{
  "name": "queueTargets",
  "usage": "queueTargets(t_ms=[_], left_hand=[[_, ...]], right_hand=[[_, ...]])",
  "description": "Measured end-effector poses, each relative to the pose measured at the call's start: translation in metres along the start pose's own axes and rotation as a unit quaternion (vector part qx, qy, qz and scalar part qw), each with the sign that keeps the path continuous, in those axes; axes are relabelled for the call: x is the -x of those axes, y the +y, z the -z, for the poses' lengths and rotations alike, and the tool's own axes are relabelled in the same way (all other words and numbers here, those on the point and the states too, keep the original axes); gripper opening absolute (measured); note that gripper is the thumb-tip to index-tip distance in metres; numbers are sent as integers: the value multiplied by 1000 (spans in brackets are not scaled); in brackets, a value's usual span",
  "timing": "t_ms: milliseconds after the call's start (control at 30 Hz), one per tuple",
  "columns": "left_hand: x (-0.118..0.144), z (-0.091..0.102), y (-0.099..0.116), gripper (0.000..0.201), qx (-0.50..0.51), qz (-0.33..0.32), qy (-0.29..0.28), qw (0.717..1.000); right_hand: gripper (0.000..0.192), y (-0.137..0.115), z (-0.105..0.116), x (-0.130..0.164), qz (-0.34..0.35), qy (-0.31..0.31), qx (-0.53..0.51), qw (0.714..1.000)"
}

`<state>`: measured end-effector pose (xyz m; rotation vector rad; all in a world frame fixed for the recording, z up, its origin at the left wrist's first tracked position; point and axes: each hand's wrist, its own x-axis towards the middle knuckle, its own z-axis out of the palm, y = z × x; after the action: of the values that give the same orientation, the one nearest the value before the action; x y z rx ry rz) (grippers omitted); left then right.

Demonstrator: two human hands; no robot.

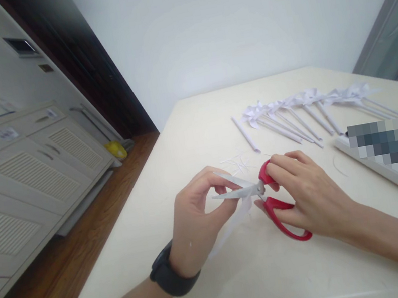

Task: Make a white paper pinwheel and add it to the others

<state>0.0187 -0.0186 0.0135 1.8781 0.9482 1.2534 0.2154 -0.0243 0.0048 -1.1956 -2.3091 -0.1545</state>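
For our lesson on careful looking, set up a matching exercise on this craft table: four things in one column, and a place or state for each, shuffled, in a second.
Things:
1. scissors
2. paper pinwheels
3. paper strip
4. wristband

Places or states:
A. lying in a row at the far side of the table
B. worn on the left arm
C. gripped by the right hand, blades open
D. pinched in the left hand, between the blades

Pairs: 1-C, 2-A, 3-D, 4-B
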Motion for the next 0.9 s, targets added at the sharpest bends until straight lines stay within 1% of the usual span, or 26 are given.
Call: queueTargets(t_ms=[133,233,300,367,433,533,600,733,800,900], left_hand=[[-2,-2,-1,5,30,2,4,1000],[-2,-3,-2,2,37,12,9,999],[-2,-3,-1,1,50,14,3,999],[0,-3,0,5,68,18,-4,998],[1,-3,3,7,80,32,-9,996],[2,-4,5,8,101,54,-13,993],[1,-4,5,8,98,59,-9,993],[-5,-2,-1,11,60,80,9,995],[-7,-1,-5,12,66,102,15,992],[-9,1,-9,14,86,126,24,988]], right_hand=[[16,-1,1,0,-20,-5,-16,1000],[19,-4,5,-2,-61,-14,-95,993],[24,-5,8,-4,-117,-32,-170,978],[27,-5,11,-6,-179,-65,-253,949],[27,-3,12,-8,-221,-98,-338,909],[27,1,11,-10,-246,-135,-446,850],[24,4,10,-10,-243,-148,-497,820],[20,8,7,-9,-230,-161,-558,781],[18,9,6,-8,-229,-165,-577,766],[14,11,5,-7,-241,-151,-605,744]])
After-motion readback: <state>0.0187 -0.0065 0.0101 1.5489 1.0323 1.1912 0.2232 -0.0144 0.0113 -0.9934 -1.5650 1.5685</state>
